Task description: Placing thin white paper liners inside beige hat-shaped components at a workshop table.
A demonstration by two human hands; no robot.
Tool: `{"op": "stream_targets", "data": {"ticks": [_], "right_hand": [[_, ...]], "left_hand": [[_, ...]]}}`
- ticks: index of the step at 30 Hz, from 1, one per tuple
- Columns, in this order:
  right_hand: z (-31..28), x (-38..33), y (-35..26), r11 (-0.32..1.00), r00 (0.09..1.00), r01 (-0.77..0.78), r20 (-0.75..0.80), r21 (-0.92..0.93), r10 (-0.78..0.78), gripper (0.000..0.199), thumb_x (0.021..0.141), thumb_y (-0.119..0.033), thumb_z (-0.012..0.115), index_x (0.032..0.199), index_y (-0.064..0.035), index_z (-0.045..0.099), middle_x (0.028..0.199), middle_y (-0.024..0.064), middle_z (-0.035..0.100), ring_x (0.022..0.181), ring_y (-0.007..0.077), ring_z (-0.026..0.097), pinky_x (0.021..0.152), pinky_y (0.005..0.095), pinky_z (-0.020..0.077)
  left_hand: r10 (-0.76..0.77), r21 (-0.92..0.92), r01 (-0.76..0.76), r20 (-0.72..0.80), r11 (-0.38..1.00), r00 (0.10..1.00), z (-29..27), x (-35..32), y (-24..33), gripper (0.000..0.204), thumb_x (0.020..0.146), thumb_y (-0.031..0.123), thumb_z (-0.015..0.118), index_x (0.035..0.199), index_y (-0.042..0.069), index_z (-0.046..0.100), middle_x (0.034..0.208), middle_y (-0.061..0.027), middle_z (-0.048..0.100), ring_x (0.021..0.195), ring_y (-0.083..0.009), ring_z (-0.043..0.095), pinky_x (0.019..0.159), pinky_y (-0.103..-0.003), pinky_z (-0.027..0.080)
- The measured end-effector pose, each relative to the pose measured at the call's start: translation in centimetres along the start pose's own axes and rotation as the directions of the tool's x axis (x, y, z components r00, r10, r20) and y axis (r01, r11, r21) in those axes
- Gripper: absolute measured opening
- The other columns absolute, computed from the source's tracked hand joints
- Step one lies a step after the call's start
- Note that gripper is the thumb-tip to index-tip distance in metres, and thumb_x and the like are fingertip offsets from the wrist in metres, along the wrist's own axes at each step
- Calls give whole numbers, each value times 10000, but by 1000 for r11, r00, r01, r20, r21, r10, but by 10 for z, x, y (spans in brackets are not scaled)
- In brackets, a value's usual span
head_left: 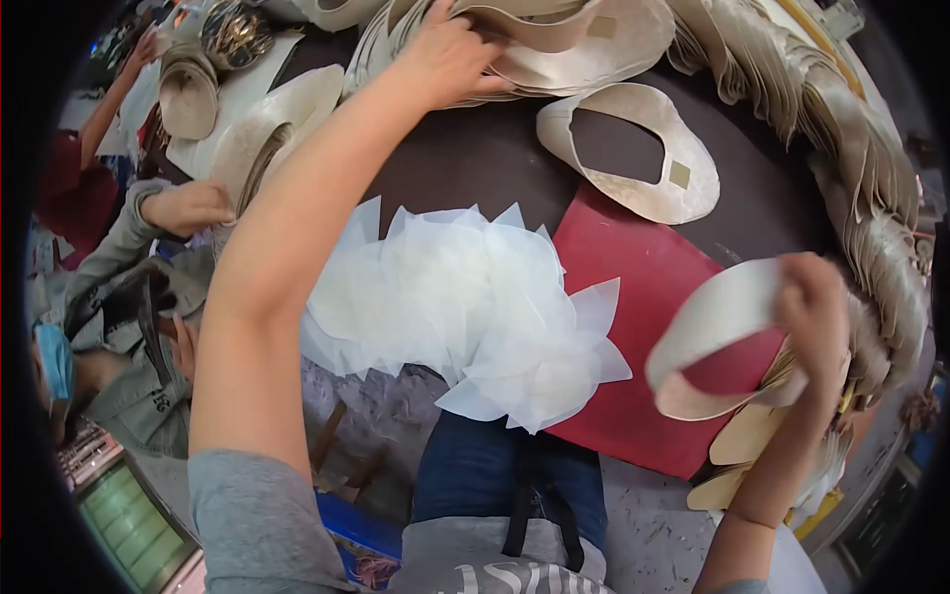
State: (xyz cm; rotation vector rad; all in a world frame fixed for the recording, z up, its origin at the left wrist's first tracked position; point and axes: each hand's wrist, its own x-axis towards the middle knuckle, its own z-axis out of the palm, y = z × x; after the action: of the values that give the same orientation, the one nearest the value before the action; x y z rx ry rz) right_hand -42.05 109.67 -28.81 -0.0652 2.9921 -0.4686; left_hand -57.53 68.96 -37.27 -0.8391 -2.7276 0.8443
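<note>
My left arm stretches across to a stack of beige shoe uppers (604, 54) at the far edge. My left hand (450, 59) lies against the stack with its fingers apart. At the right, my right hand (813, 307) grips a pale, ring-shaped shoe upper (683, 346), slightly blurred, held over a red sheet (633, 287). Another shoe upper (554, 139) with a small olive square on it lies flat on the dark table (435, 163), beyond the red sheet. Between my arms is a heap of translucent white pointed sheets (445, 267).
A long row of overlapping uppers (792, 79) curves along the right rim. More pieces (732, 436) lie below my right hand. At the left, a co-worker's hand (188, 208) touches other uppers (277, 129); another person's arm (114, 99) shows beyond. A blue bin (356, 535) is under the table.
</note>
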Motion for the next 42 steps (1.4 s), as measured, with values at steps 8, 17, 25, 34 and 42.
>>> {"op": "stream_targets", "data": {"ticks": [8, 17, 25, 34, 42], "right_hand": [[111, -69, -153, 851, 963, 34, 211, 524, -169, 253, 785, -10, 628, 1031, 47, 615, 971, 151, 642, 776, 272, 616, 685, 346, 500], [159, -94, -186, 917, 973, -171, 205, 360, 101, 181, 791, -8, 628, 958, 44, 578, 889, 173, 580, 700, 279, 562, 626, 345, 475], [162, -114, -189, 920, 994, 107, -68, 377, -87, 108, 786, 18, 609, 873, -18, 558, 835, 92, 541, 725, 249, 499, 685, 328, 423], [160, -77, -192, 915, 969, 192, -216, 354, -120, 100, 802, -32, 596, 880, -35, 534, 844, 103, 541, 731, 255, 505, 694, 336, 406], [163, -93, -186, 846, 1000, -24, 0, 532, 28, 122, 806, -30, 549, 928, -36, 548, 837, 105, 513, 700, 266, 477, 683, 353, 395]], "left_hand": [[-290, -921, 307, 233, 241, 928, -83, -199, 147, 371, 763, 81, 664, 1118, 59, 557, 1090, -92, 581, 993, -271, 542, 859, -342, 460], [-326, -912, 398, 348, 102, 879, -109, -242, 178, 525, 772, 44, 638, 1277, 59, 493, 1208, -117, 540, 1047, -272, 527, 897, -345, 434], [-183, -815, 552, 578, -175, 795, -93, -246, 176, 516, 814, 19, 552, 1316, 88, 459, 1232, -110, 556, 1059, -263, 515, 908, -344, 421], [-377, -906, 339, 230, 254, 897, -78, -201, 152, 463, 834, -34, 487, 1269, 117, 532, 1211, -72, 585, 1036, -248, 537, 872, -322, 440], [-205, -952, 264, 230, 153, 951, -51, -175, 122, 428, 823, 1, 536, 1230, 127, 576, 1219, -48, 542, 1051, -231, 504, 894, -296, 422]]}}
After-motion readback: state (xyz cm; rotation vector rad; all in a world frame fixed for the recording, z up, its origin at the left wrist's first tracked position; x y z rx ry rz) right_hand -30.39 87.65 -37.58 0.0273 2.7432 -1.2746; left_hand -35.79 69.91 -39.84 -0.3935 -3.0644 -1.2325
